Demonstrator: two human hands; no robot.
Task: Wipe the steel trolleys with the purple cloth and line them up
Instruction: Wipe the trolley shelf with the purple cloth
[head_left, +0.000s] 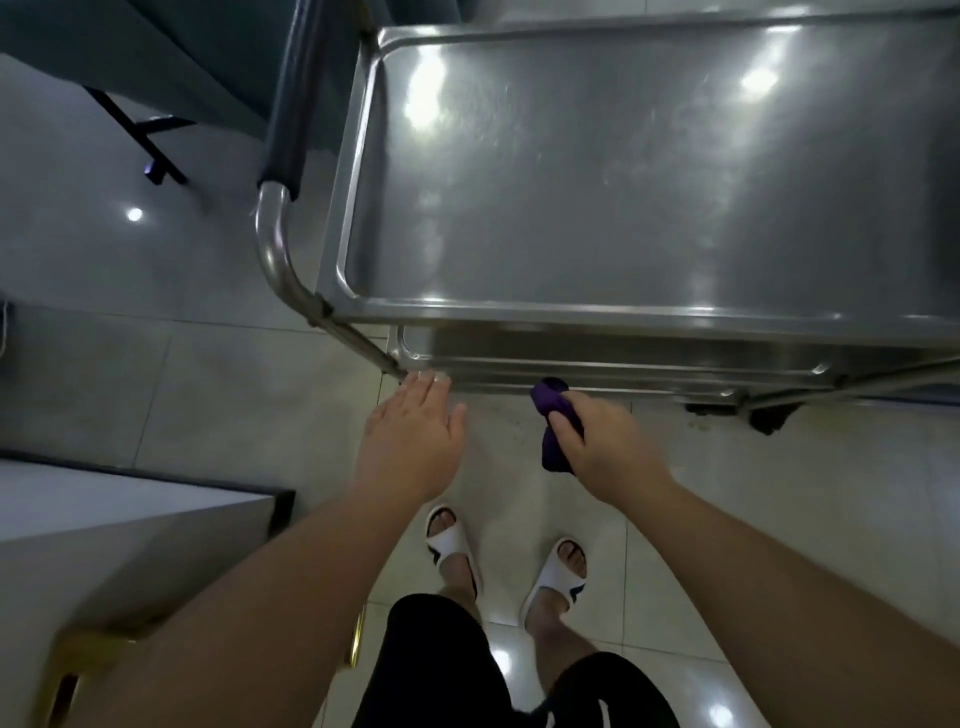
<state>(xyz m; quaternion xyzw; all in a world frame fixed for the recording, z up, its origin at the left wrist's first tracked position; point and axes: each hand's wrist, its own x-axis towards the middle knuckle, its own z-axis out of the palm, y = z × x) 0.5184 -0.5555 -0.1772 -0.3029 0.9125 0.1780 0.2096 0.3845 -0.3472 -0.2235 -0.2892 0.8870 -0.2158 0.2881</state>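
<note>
Steel trolley (623, 182), top tray bare and glossy.
Right hand (602, 441) fingers clench the bunched purple cloth (551, 410) at the lower shelf's edge; left hand (415, 431) fingers spread loose.

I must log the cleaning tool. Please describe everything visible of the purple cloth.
The purple cloth is dark violet, soft-looking fabric, bunched into a wad. The right hand grips it, so part is hidden; one end sticks out forward against the lower shelf edge of the steel trolley, the other hangs below the fingers.

The right hand (605, 441) grips a bunched purple cloth (553, 423) against the lower shelf edge of the steel trolley (623, 182). To its left, the left hand (415, 436) reaches flat, fingertips at the shelf corner.
</note>
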